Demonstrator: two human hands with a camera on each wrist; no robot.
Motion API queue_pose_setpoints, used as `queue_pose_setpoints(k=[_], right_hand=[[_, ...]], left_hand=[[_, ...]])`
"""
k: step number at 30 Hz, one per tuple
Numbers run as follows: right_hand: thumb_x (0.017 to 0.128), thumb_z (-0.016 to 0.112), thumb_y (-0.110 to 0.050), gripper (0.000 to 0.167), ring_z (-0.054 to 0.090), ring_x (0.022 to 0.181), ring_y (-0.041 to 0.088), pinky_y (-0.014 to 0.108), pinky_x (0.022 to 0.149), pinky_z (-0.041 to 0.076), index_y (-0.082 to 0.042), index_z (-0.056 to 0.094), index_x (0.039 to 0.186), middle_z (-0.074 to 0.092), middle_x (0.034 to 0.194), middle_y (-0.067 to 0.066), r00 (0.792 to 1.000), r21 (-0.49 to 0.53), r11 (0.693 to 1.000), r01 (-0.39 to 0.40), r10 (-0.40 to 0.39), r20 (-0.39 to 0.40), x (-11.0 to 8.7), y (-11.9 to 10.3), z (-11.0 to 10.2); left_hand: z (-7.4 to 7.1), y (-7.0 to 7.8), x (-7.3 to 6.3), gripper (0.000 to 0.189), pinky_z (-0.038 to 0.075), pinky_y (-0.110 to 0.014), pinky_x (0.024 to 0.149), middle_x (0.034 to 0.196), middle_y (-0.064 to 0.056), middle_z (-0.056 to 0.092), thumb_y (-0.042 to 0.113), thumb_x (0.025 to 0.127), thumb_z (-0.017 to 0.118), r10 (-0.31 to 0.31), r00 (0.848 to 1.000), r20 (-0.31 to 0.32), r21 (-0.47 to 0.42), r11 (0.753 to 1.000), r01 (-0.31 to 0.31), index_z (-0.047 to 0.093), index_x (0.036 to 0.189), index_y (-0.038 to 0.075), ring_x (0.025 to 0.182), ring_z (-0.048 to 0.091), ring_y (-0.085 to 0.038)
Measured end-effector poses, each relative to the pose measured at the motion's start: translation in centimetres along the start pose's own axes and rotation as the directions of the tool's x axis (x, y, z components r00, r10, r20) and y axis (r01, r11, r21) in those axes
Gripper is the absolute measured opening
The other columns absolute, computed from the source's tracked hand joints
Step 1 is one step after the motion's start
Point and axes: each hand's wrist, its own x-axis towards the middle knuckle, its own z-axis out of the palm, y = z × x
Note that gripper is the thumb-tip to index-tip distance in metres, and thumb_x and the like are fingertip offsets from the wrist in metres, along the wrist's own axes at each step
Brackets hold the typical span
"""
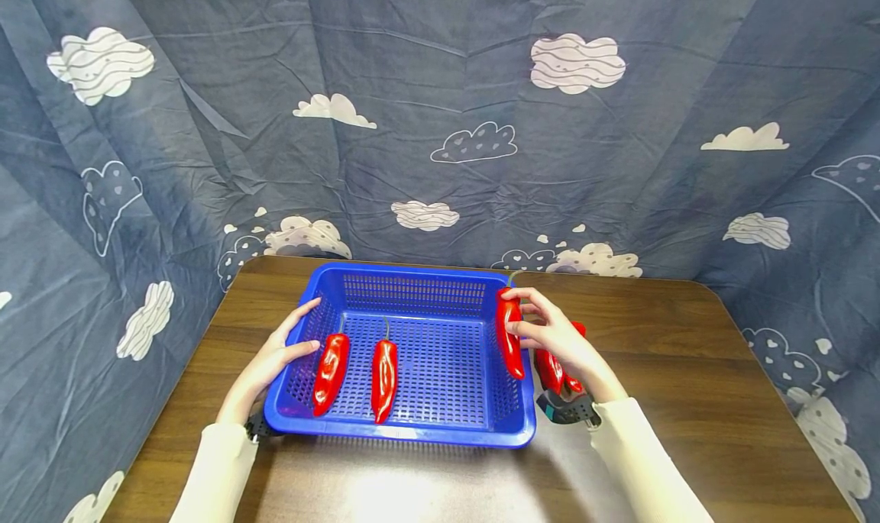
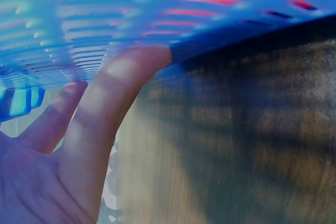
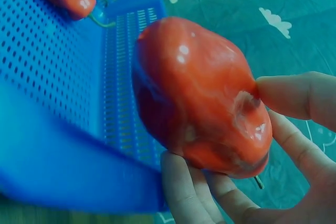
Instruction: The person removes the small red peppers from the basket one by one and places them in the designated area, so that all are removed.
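My right hand (image 1: 557, 340) pinches a long glossy red pepper (image 1: 509, 336) between thumb and fingers. That pepper overlaps the right wall of the blue perforated basket (image 1: 399, 437); in the right wrist view its rounded end fills the middle, with a short stem near the fingers. Two more red peppers lie inside the basket, the left pepper (image 1: 332, 374) and the middle pepper (image 1: 384, 382), green stems pointing away. At the basket's left side my left hand (image 1: 275, 355) has its fingers spread, rather straight; in the left wrist view they touch the slotted outer wall (image 2: 89, 59).
More red peppers (image 1: 548, 369) lie on the wooden table (image 1: 660, 340) just right of the basket, partly behind the right hand and wrist. Behind the table hangs a dark curtain (image 1: 426, 164) with cloud prints.
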Motion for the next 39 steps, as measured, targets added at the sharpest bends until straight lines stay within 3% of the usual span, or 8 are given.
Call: queue_pose_setpoints(k=[14, 23, 39], right_hand=[[0.091, 0.06, -0.005, 0.043, 0.054, 0.1, 0.029, 0.04, 0.076, 0.053, -0.003, 0.045, 0.131, 0.049, 0.119, 0.027, 0.999, -0.028, 1.0, 0.005, -0.007, -0.039, -0.9, 1.2, -1.9], [0.091, 0.058, -0.004, 0.043, 0.055, 0.097, 0.025, 0.036, 0.074, 0.053, -0.003, 0.044, 0.131, 0.045, 0.12, 0.028, 0.998, 0.017, 1.0, -0.009, 0.011, -0.065, -1.7, 1.7, -2.8], [0.094, 0.057, -0.009, 0.042, 0.059, 0.093, 0.02, 0.04, 0.075, 0.053, -0.002, 0.039, 0.13, 0.044, 0.121, 0.03, 0.994, 0.06, 0.998, -0.021, 0.027, -0.106, -2.7, 4.3, -4.5]], left_hand=[[0.1, 0.0, 0.0, 0.069, 0.045, -0.037, 0.091, 0.151, -0.023, 0.021, 0.003, 0.094, 0.051, 0.004, 1.0, 0.001, -0.009, 1.0, -0.004, 0.018, 0.153, 0.016, 0.13, 0.03, -0.043], [0.1, 0.1, 0.0, 0.069, 0.046, -0.038, 0.09, 0.151, -0.023, 0.021, 0.003, 0.094, 0.051, 0.009, 1.0, 0.004, -0.011, 1.0, -0.008, 0.017, 0.153, 0.015, 0.13, 0.031, -0.043], [0.2, 0.1, -0.1, 0.069, 0.044, -0.044, 0.091, 0.152, -0.022, 0.019, 0.001, 0.094, 0.05, -0.01, 1.0, -0.003, -0.008, 1.0, 0.01, 0.018, 0.153, 0.017, 0.13, 0.031, -0.044]])
